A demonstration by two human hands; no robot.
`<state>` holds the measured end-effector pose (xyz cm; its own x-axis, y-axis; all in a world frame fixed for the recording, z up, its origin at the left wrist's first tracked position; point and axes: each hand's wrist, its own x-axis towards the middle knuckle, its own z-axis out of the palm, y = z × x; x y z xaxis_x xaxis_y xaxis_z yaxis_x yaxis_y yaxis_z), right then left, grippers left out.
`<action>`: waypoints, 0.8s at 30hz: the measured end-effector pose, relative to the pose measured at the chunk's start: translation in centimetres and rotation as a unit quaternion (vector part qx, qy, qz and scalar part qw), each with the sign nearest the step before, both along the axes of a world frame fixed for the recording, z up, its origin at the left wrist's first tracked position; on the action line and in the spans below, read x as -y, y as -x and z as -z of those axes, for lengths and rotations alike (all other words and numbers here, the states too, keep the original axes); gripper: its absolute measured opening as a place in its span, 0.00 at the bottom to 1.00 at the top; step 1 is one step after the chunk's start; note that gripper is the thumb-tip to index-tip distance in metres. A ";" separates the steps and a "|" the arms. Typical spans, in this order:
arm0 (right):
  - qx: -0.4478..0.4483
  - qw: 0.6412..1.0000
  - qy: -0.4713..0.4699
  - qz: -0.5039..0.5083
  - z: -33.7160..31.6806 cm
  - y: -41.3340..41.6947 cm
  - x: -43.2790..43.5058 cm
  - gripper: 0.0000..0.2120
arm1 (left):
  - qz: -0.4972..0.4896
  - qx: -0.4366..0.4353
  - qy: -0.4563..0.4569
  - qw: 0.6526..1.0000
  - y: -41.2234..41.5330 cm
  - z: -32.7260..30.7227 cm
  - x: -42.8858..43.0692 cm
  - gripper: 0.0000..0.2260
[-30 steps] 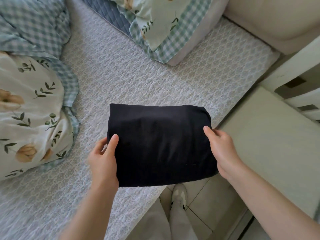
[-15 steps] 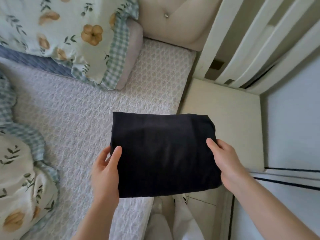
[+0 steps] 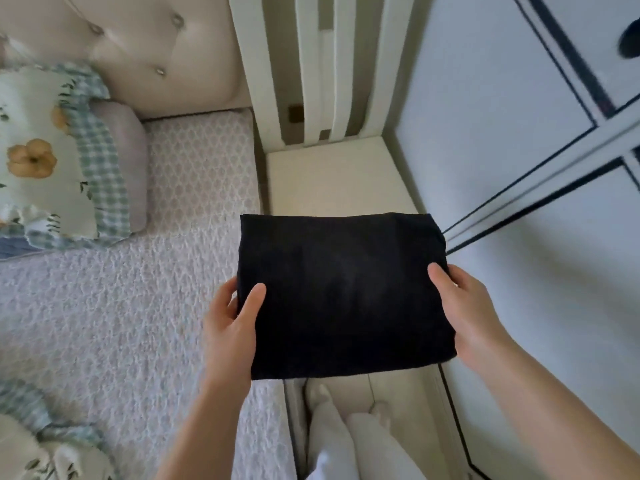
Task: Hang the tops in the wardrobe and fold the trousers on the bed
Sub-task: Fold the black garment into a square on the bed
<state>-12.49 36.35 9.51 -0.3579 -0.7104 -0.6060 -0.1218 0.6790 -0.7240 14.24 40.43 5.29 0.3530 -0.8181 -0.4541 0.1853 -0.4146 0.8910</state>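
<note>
Item, nearest, at 6 o'clock: the person's legs (image 3: 332, 441) in white, standing on the pale floor between bed and wardrobe; item, left hand (image 3: 231, 327), at 8 o'clock of the bundle, thumb laid flat on top and fingers curled round the left edge, gripping it; item, right hand (image 3: 465, 313), at 4 o'clock of the bundle, thumb on top and fingers hidden beneath, gripping the right edge; item, folded trousers (image 3: 343, 292), black, a neat flat rectangle held level between both hands, judged clear of any surface, its left part above the edge of the bed and the rest above the floor gap; long axis runs 9 to 3 o'clock, one hand at each short end, neither nearer than the other; item, bed (image 3: 104, 306), textured pale cover, lying at 9 o'clock of the bundle, so a set-down there calls for a leftward carry led by the left hand; item, duvet corner (image 3: 38, 441), checked trim, at 7 o'clock; item, floral pillow (image 3: 52, 161) at 10 o'clock; item, bedside unit (image 3: 332, 174), bare cream top, at 12 o'clock just beyond the bundle; item, tufted headboard (image 3: 149, 46) at 11 o'clock; item, wardrobe (image 3: 512, 140), white doors with dark lines, at 2 o'clock, doors apparently closed.
</note>
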 end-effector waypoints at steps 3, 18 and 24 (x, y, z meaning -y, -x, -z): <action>0.000 0.999 0.013 0.030 -1.2 2.7 -2.6 0.11 | 0.030 0.015 0.000 0.999 2.7 -1.0 -0.1 0.06; -0.011 0.992 0.057 0.116 -7.1 12.9 -17.1 0.14 | 0.089 0.064 0.026 0.994 14.2 -7.3 -8.8 0.03; -0.002 0.988 0.073 0.136 -8.7 16.2 -25.2 0.10 | 0.100 0.077 0.022 0.992 17.8 -8.6 -15.7 0.03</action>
